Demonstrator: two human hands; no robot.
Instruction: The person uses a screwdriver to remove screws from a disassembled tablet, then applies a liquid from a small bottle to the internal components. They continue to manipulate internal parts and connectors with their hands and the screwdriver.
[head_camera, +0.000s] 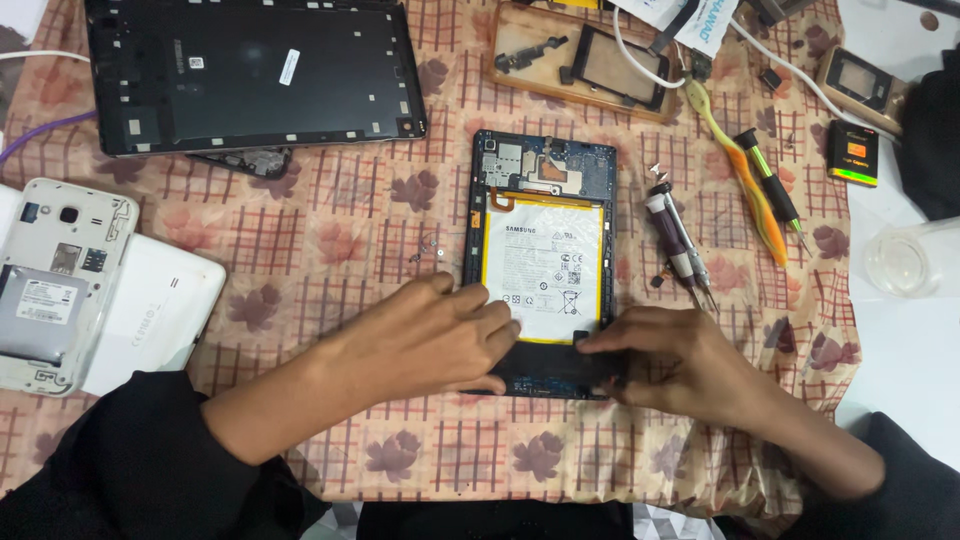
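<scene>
1. The left hand (440, 335) is lying flat, fingers together and stretched out, pressing on the lower left corner of the opened tablet (541, 262). It is pinching nothing.
2. The right hand (665, 360) is resting on the tablet's lower right edge, its fingertips (590, 345) pressing down on the dark strip just below the battery (545, 268). Whether anything small is sitting under the fingertips cannot be told.
3. The tablet is lying back-up between the two hands, its far end pointing away from them. The white battery is filling its middle; the circuit board (545, 165) is sitting at the far end.
4. Just beyond the right hand, screwdrivers (680, 245) are lying on the cloth (350, 240). Farther out are an orange tool (750, 195) and a green-tipped one (770, 185).
5. Beyond the left hand, small screws (428, 250) are lying loose on the cloth. Farther out is a large dark back cover (250, 75); outward of the left wrist is a white phone (55, 280).
6. Risk, as judged: hard pressure near the battery edge could be denting or puncturing it. A slipping fingertip could be straining a connector. A moving sleeve could be scattering the loose screws into the cloth's pattern.
</scene>
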